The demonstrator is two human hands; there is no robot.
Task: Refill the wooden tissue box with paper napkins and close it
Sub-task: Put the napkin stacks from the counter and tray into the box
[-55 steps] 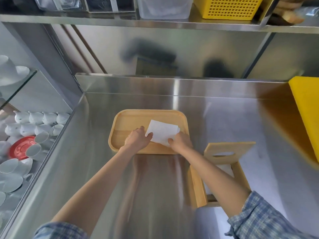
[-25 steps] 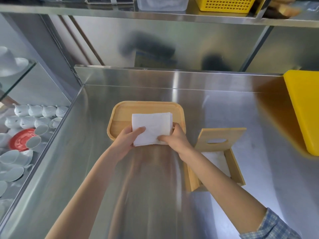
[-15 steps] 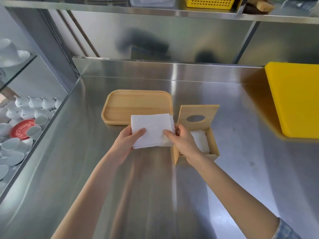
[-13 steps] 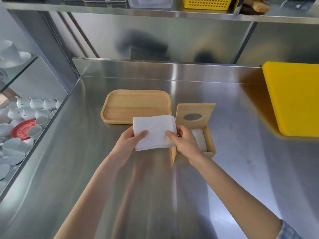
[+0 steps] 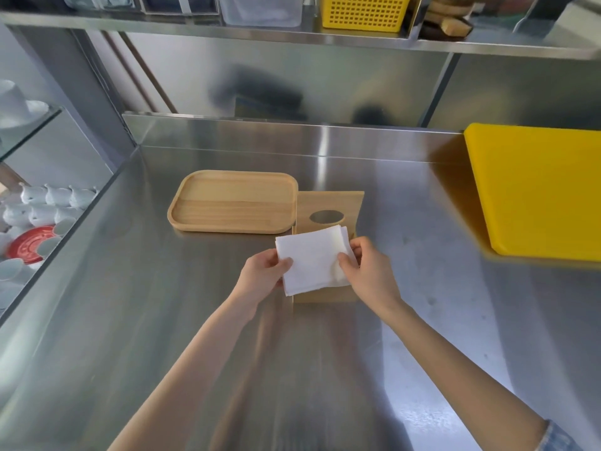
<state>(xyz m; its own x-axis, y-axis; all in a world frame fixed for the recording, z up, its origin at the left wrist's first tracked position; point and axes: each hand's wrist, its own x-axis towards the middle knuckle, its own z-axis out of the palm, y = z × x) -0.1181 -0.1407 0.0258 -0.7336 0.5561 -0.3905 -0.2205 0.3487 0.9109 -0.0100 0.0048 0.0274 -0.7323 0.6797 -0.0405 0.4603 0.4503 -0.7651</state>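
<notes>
wooden tray [image 5: 234,201] touching the tissue box [image 5: 325,296] on its left, bare counter [image 5: 422,255] on its right

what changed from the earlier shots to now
Both hands lifted the napkins off the tray and carried them right, so they are now held over the open box. The left hand and right hand kept their grip throughout. The tray is left bare. The lid stays up, and the yellow board is unmoved.
</notes>
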